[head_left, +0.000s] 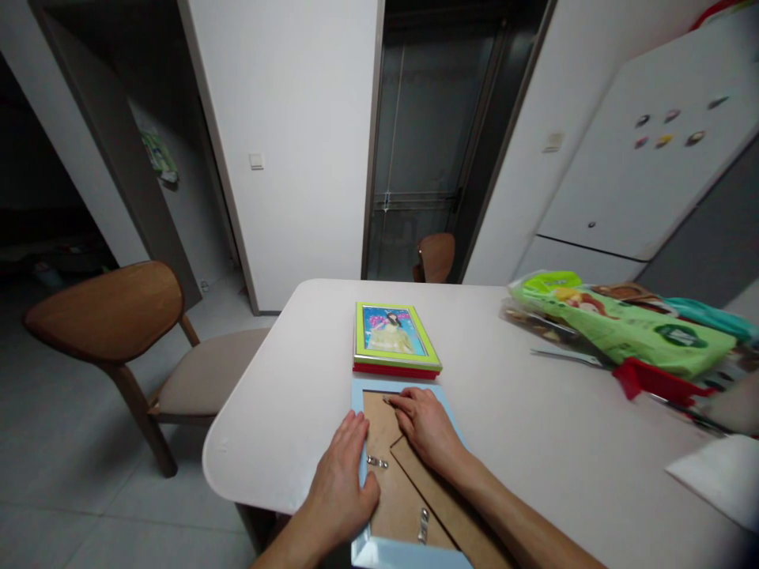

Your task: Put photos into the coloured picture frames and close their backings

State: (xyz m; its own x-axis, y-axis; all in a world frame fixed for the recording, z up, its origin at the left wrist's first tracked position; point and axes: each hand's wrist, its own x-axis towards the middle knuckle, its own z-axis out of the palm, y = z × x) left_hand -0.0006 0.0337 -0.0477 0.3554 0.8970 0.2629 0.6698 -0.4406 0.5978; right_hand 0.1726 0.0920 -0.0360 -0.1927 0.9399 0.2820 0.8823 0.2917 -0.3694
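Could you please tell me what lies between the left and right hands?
In the head view, the flat brown backing board of a light-blue rectangular picture frame lies between left hand and right hand, plus a small silver clip.

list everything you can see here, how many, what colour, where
picture frame: one, light blue, back up, near person
backing board: one, brown, inside that frame
metal clips: at least two, silver, on board
framed picture: one, lime-green border, beyond blue frame
table: one, white, centre
plastic bag: one, mostly green, table's right
slim tool: one, silver, beside bag
red item: one, kind unclear, nearer than bag
refrigerator: one, white, right
magnets: about seven, mixed, on refrigerator
switch plates: two, white, walls
chairs: two, brown, left and beyond table
left hand: one, bare, on frame's left edge
right hand: one, bare, at board's far end
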